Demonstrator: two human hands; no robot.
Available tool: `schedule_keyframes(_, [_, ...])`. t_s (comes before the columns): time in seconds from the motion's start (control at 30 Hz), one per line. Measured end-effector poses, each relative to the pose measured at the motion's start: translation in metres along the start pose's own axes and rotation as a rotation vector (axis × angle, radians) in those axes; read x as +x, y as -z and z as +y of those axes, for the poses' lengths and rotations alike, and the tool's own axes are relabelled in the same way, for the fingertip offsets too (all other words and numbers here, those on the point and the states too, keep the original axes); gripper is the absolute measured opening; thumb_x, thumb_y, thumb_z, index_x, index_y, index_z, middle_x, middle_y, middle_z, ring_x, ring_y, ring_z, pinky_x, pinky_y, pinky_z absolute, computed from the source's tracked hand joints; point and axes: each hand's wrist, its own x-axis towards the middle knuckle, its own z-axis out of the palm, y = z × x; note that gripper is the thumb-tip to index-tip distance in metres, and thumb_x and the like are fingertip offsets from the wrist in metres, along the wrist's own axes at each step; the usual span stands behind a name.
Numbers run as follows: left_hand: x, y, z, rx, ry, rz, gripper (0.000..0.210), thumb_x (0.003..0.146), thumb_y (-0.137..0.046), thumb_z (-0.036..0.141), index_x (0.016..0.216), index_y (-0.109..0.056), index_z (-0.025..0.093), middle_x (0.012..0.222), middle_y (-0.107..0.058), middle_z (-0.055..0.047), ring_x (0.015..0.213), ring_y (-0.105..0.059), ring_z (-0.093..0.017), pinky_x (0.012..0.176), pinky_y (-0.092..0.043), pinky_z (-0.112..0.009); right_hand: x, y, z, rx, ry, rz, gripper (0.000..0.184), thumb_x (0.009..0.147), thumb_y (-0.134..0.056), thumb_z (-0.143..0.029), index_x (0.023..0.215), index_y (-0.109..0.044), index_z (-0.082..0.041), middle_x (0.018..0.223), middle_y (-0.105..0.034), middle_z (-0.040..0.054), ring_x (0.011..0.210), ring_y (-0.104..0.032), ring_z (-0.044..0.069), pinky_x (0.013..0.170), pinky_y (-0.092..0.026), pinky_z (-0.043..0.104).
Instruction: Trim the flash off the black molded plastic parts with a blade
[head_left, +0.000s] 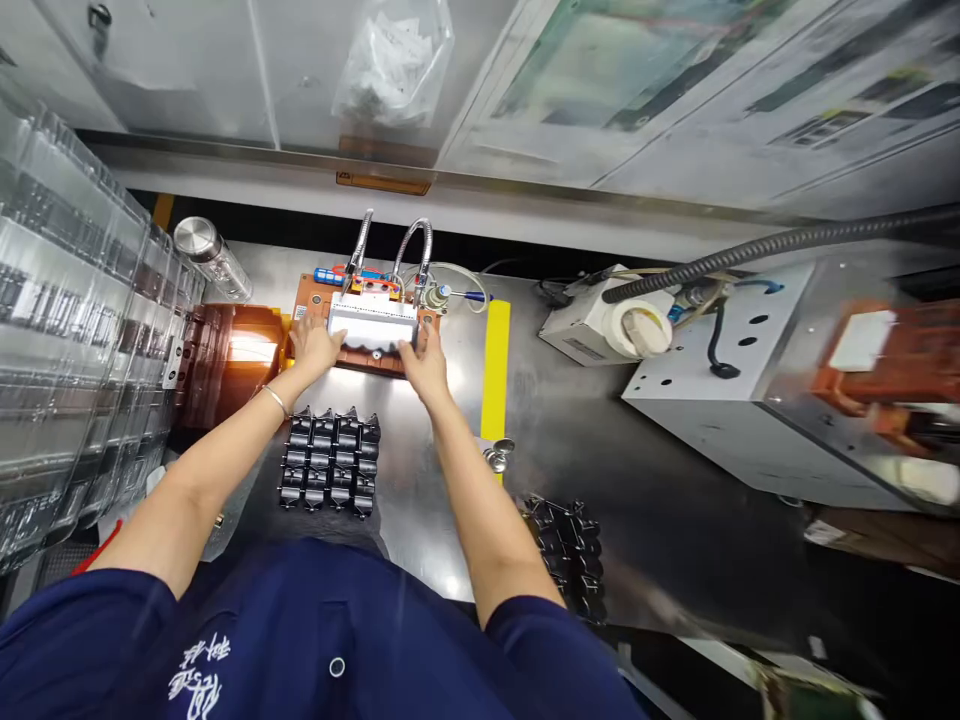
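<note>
At the back of the bench stands a brown fixture (306, 300) with metal hoses and a blue-handled tool on it. A white panel (373, 328) with a row of small dark holes along its far edge and a wavy dark near edge sits on the fixture. My left hand (313, 343) grips the panel's left end, thumb on its near corner, fingers reaching over the fixture. At the right end my right hand (427, 368) grips the panel likewise, thumb at the corner. The undersides of both grips are hidden.
Black ribbed parts (330, 462) lie in rows before me, with more black parts (568, 550) by my right forearm. Clear trays (67, 330) are stacked at left near an amber container (240, 360) and a glass bottle (214, 258). A grey machine (720, 390) stands right of yellow tape (496, 370).
</note>
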Motion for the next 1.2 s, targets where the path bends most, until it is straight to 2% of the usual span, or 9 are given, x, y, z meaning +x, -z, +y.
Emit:
schedule_keyframes(0.17, [-0.089, 0.013, -0.044, -0.18, -0.25, 0.097, 0.044, 0.078, -0.065, 0.022, 0.118, -0.05, 0.016, 0.113, -0.065, -0.013, 0.106, -0.063, -0.025, 0.093, -0.05, -0.043, -0.08, 0.01, -0.009, 0.227, -0.049, 0.023, 0.053, 0.076, -0.049, -0.028, 0.129, -0.047, -0.019, 0.123, -0.057, 0.0134, 0.107, -0.059, 0.021, 0.082, -0.054, 0.034])
schedule_keyframes(0.3, [-0.147, 0.036, -0.072, -0.221, -0.884, 0.384, 0.04, 0.079, -0.048, 0.002, 0.114, -0.055, 0.021, 0.111, -0.064, -0.009, 0.117, -0.057, -0.021, 0.098, -0.049, -0.042, -0.127, 0.015, -0.032, 0.048, -0.114, -0.154, 0.03, 0.074, -0.046, -0.021, 0.101, -0.059, -0.019, 0.097, -0.066, 0.0096, 0.092, -0.063, 0.022, 0.079, -0.053, 0.033])
schedule_keyframes(0.47, [-0.184, 0.058, -0.076, -0.01, -1.105, 0.543, 0.039, 0.082, -0.047, 0.003, 0.116, -0.056, 0.02, 0.107, -0.066, -0.009, 0.12, -0.056, -0.022, 0.101, -0.048, -0.045, -0.196, -0.015, -0.102, 0.173, -0.036, -0.461, 0.023, 0.077, -0.054, -0.023, 0.099, -0.059, -0.019, 0.068, -0.068, 0.0021, 0.061, -0.065, 0.02, 0.064, -0.052, 0.031])
schedule_keyframes(0.57, [-0.21, 0.088, -0.076, 0.1, -1.044, 0.574, 0.034, 0.084, -0.045, 0.007, 0.112, -0.059, 0.021, 0.105, -0.068, -0.009, 0.118, -0.058, -0.021, 0.098, -0.051, -0.041, -0.223, -0.014, -0.13, 0.613, 0.022, -0.848, 0.046, 0.081, -0.059, -0.034, 0.123, -0.05, -0.02, 0.077, -0.072, 0.0016, 0.06, -0.068, 0.017, 0.061, -0.054, 0.031])
schedule_keyframes(0.63, [-0.23, 0.13, -0.075, 0.189, -0.945, 0.593, 0.033, 0.085, -0.045, 0.009, 0.11, -0.06, 0.024, 0.105, -0.069, -0.007, 0.115, -0.06, -0.019, 0.095, -0.053, -0.036, -0.223, -0.002, -0.132, 0.802, 0.004, -0.928, 0.055, 0.08, -0.062, -0.042, 0.13, -0.049, -0.021, 0.085, -0.074, 0.0035, 0.062, -0.069, 0.017, 0.061, -0.056, 0.032])
schedule_keyframes(0.8, [-0.25, 0.304, -0.077, 0.518, -0.418, 0.903, 0.039, 0.087, -0.056, 0.04, 0.115, -0.055, 0.014, 0.112, -0.064, -0.008, 0.112, -0.059, -0.022, 0.094, -0.049, -0.04, -0.192, 0.022, -0.11, 0.73, -0.115, -0.61, 0.051, 0.07, -0.072, -0.052, 0.108, -0.065, -0.019, 0.08, -0.074, 0.0064, 0.065, -0.069, 0.019, 0.063, -0.056, 0.034])
schedule_keyframes(0.93, [-0.204, 0.424, -0.116, 0.518, 0.053, 1.018, 0.058, 0.088, -0.05, 0.054, 0.124, -0.046, 0.009, 0.113, -0.062, -0.01, 0.112, -0.06, -0.029, 0.095, -0.046, -0.052, -0.201, 0.013, -0.103, 0.618, -0.094, -0.509, 0.051, 0.068, -0.072, -0.057, 0.101, -0.069, -0.019, 0.081, -0.074, 0.008, 0.069, -0.07, 0.022, 0.069, -0.058, 0.039])
schedule_keyframes(1.03, [-0.155, 0.463, -0.16, 0.504, 0.045, 1.009, 0.05, 0.092, -0.046, 0.052, 0.116, -0.051, 0.009, 0.114, -0.063, -0.013, 0.118, -0.056, -0.027, 0.103, -0.044, -0.048, -0.224, -0.007, -0.115, 0.558, -0.021, -0.502, 0.051, 0.07, -0.068, -0.062, 0.098, -0.071, -0.019, 0.08, -0.074, 0.0089, 0.069, -0.071, 0.025, 0.069, -0.059, 0.042])
schedule_keyframes(1.2, [-0.12, 0.477, -0.204, 0.644, -0.11, 0.717, 0.03, 0.099, -0.03, 0.016, 0.101, -0.058, 0.005, 0.108, -0.066, -0.011, 0.121, -0.052, -0.023, 0.104, -0.037, -0.057, -0.244, -0.045, -0.175, 0.394, 0.238, -0.612, 0.043, 0.077, -0.062, -0.059, 0.094, -0.073, -0.021, 0.081, -0.075, 0.0092, 0.069, -0.071, 0.027, 0.064, -0.06, 0.041])
